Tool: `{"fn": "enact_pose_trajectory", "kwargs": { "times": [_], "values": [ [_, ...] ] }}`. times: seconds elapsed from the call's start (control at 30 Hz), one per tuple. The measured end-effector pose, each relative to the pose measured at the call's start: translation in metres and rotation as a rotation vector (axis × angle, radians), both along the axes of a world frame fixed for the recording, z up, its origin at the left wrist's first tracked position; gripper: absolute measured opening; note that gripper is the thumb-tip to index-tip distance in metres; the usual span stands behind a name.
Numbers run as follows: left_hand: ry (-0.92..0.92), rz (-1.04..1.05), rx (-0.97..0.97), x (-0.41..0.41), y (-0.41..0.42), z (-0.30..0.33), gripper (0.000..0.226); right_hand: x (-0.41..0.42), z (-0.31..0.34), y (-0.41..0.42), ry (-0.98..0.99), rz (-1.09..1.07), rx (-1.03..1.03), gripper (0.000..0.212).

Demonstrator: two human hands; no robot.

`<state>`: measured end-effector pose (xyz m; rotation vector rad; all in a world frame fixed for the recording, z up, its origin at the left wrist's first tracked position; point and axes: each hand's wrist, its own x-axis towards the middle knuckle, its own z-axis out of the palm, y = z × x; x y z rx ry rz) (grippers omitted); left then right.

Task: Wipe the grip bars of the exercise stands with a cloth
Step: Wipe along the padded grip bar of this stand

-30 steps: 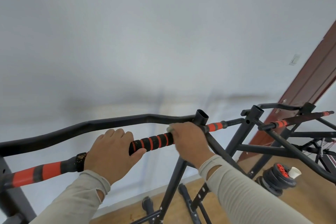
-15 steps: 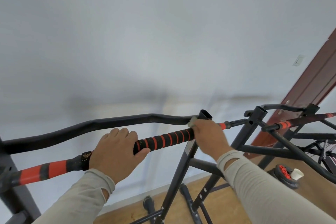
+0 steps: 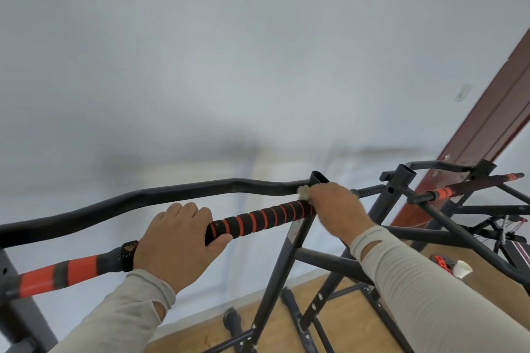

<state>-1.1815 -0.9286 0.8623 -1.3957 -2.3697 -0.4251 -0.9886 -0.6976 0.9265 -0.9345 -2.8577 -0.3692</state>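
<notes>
A black and red striped grip bar (image 3: 258,221) runs from lower left to upper right across the near exercise stand. My left hand (image 3: 175,243) grips the bar left of its striped foam sleeve. My right hand (image 3: 332,206) is wrapped round the right end of the sleeve, by the stand's open upright tube (image 3: 318,179). A small pale cloth (image 3: 303,192) peeks out above its fingers, pressed to the bar. A second stand (image 3: 407,180) with red and black grips (image 3: 440,193) stands further right.
A curved black bar (image 3: 143,198) runs behind the grip bar. The stand's black legs (image 3: 275,289) drop to a wooden floor. Weight plates with a white cup (image 3: 459,268) lie at the right. A brown door frame (image 3: 487,129) rises at the far right against a white wall.
My right hand with the cloth has slid right along the striped sleeve to its end, uncovering more of the foam. My left hand has kept its grip.
</notes>
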Motion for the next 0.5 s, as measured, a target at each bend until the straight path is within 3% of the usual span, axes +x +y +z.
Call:
{"fn": "enact_pose_trajectory", "kwargs": {
  "times": [0.1,0.17,0.27,0.4,0.5],
  "values": [
    [-0.002,0.001,-0.002,-0.001,0.0,-0.002,0.045,0.001,-0.01,0.007,0.082,-0.104,0.001,0.027],
    [0.005,-0.001,0.005,-0.001,0.0,-0.002,0.045,-0.009,-0.019,-0.012,0.253,-0.175,-0.135,0.018],
    [0.015,0.006,0.0,-0.002,0.001,-0.003,0.046,-0.032,-0.028,-0.046,0.451,-0.104,-0.287,0.028],
    [0.027,-0.003,-0.007,-0.002,0.0,-0.002,0.046,-0.066,-0.034,-0.103,0.414,0.212,-0.324,0.026],
    [0.022,0.002,-0.014,0.0,0.0,0.0,0.046,-0.061,-0.03,-0.088,0.279,0.314,-0.245,0.02]
  ]
}}
